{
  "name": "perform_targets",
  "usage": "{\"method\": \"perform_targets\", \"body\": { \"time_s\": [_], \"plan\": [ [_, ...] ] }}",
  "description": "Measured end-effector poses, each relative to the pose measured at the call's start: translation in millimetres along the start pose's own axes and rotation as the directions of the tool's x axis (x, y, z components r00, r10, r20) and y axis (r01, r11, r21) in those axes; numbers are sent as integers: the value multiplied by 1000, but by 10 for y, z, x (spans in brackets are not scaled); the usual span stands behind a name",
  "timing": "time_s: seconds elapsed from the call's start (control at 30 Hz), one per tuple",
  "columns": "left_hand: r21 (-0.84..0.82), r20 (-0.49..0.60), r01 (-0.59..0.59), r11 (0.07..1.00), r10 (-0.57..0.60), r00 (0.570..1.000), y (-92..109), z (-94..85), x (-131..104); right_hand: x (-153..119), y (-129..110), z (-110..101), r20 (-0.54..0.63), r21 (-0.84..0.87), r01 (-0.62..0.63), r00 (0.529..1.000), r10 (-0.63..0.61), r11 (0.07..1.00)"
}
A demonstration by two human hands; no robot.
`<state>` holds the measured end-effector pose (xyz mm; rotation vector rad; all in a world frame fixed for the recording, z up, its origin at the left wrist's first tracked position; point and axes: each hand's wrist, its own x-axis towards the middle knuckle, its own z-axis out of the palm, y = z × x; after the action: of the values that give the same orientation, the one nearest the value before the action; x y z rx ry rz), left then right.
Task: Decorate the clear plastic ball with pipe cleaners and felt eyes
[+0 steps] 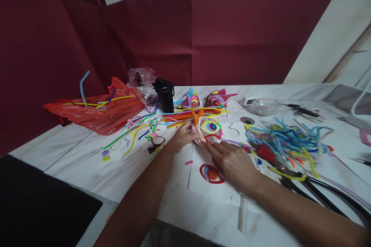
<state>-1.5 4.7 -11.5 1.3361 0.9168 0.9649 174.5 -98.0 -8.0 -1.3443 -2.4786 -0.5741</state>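
Observation:
My left hand (184, 137) is closed around the left side of a small pipe-cleaner figure (211, 126), which has orange points on top and a yellow, white and blue eye. My right hand (233, 162) holds its lower edge, the index finger pressed against it and the other fingers curled. What the right fingertips pinch is partly hidden. Below, on white paper (199, 181), lies a red-rimmed pipe-cleaner eye (212, 174) with an orange centre, close under my right hand. A short pink piece (189, 162) rests left of it.
Two finished-looking colourful figures (189, 100) stand at the back beside a black canister (164, 94). A red plastic bag (98, 114) with pipe cleaners lies left. On the right are a blue pipe-cleaner heap (290, 137), black-handled cutters (324, 189) and a clear plastic piece (263, 107).

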Motion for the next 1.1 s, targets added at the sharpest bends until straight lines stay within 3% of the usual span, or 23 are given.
{"method": "perform_targets", "body": {
  "time_s": [0.1,0.3,0.4,0.5,0.57,0.63,0.77,1.1],
  "plan": [
    [-24,2,36,999,-36,999,29,-18,-5,-25,92,-57,-79,241,-163,979,187,957],
    [-115,92,72,991,-61,994,75,-62,-23,-17,384,-52,-114,649,-349,835,539,676],
    [-133,116,94,987,-79,990,63,-68,-29,11,428,16,45,788,-447,727,685,423],
    [-146,149,115,983,-93,984,52,-68,-38,43,408,51,260,869,-481,641,722,114],
    [-159,172,123,980,-95,980,46,-66,-41,65,386,45,365,883,-466,612,701,-52],
    [-168,165,132,977,-104,981,36,-60,-38,84,369,28,419,882,-448,610,673,-144],
    [-171,112,150,974,-132,985,14,-32,-24,98,350,13,437,879,-443,599,671,-177],
    [-155,112,123,980,-106,988,-12,-11,-26,68,319,89,434,876,-452,588,682,-168]
  ]
}}
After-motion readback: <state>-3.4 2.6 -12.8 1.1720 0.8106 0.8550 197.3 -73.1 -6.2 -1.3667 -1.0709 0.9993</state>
